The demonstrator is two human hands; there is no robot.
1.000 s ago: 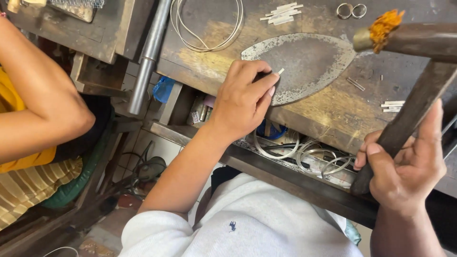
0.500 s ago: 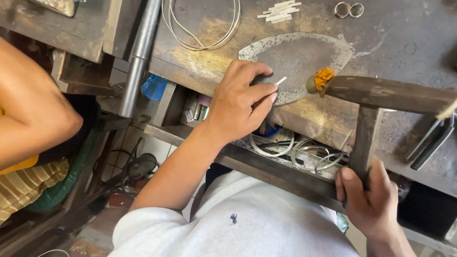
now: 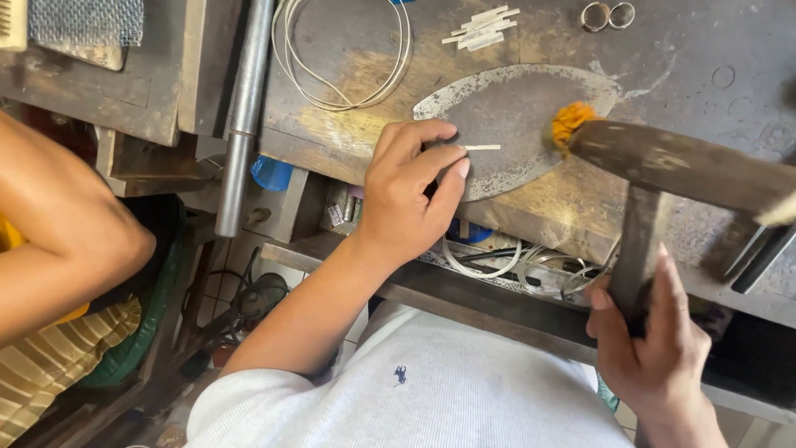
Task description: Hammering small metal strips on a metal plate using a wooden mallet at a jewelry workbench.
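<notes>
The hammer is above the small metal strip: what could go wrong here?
1. The left hand pinches the strip on the metal plate; the hammer might strike the fingers.
2. The strip is thin, so a blow could send it flying off the bench.

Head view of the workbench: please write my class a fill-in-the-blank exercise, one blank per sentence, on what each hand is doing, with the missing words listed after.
1. The left hand pinches a small white ____ against the metal plate.
2. The right hand grips the handle of a ____.
3. Two small metal ____ lie at the bench's far right.
4. A loop of ____ lies beside the steel rod.

Missing words: strip; hammer; rings; wire
</notes>
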